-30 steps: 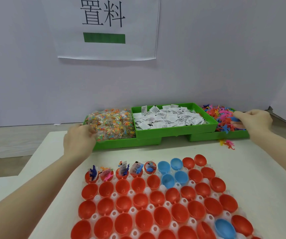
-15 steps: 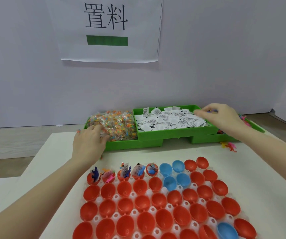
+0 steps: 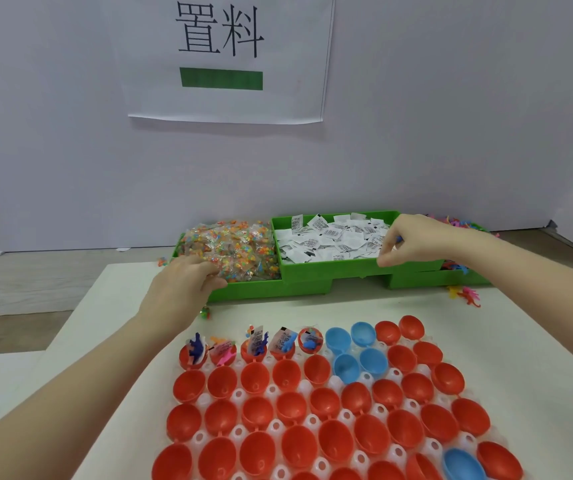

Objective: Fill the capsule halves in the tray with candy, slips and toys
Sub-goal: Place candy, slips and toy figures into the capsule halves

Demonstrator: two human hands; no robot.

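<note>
A white tray (image 3: 238, 394) holds rows of red capsule halves (image 3: 288, 407) and a few blue ones (image 3: 373, 362). Several halves in the back row's left part (image 3: 254, 344) hold toys and slips. Behind the tray stand three green bins: candy packets (image 3: 236, 247), white slips (image 3: 333, 240), and colourful toys (image 3: 458, 223). My left hand (image 3: 188, 282) curls its fingers into the candy at the bin's front edge. My right hand (image 3: 416, 239) hovers over the right end of the slips, pinching a small blue toy, fingertips touching the slips.
Loose toys (image 3: 467, 294) lie on the white table right of the bins, and a stray candy (image 3: 205, 312) lies by my left wrist. A paper sign (image 3: 226, 57) hangs on the wall behind. The table's left edge drops to a wooden floor.
My right hand has moved left from the toy bin to the slips bin, carrying a blue toy. My left hand has stayed at the candy, shifting slightly towards the bin's front.
</note>
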